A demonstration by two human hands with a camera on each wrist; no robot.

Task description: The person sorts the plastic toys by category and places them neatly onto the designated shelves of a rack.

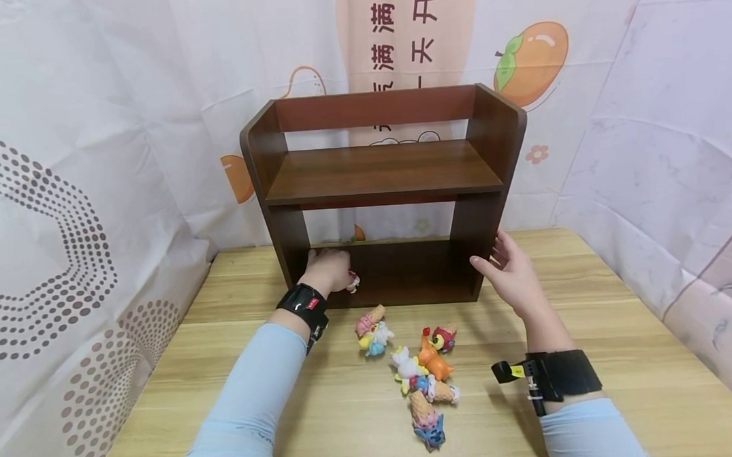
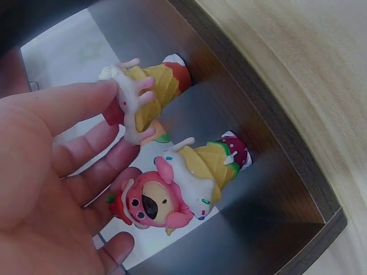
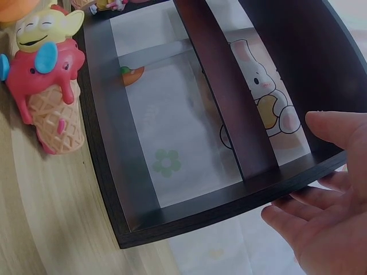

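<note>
A dark brown two-tier wooden shelf stands upright on the table. My left hand reaches into its lower tier at the left end. In the left wrist view, its thumb and fingers pinch an ice-cream cone figurine by the white top. Beside that one is a pink bear cone figurine, close to the fingertips, its cone base against the shelf's bottom board. My right hand holds the shelf's right side panel, thumb on the inner side and fingers along the outer side.
Several toy figurines lie on the table in front of the shelf, including an orange one, a white one and a blue one on a cone. A red elephant cone figurine shows in the right wrist view. A patterned curtain hangs behind.
</note>
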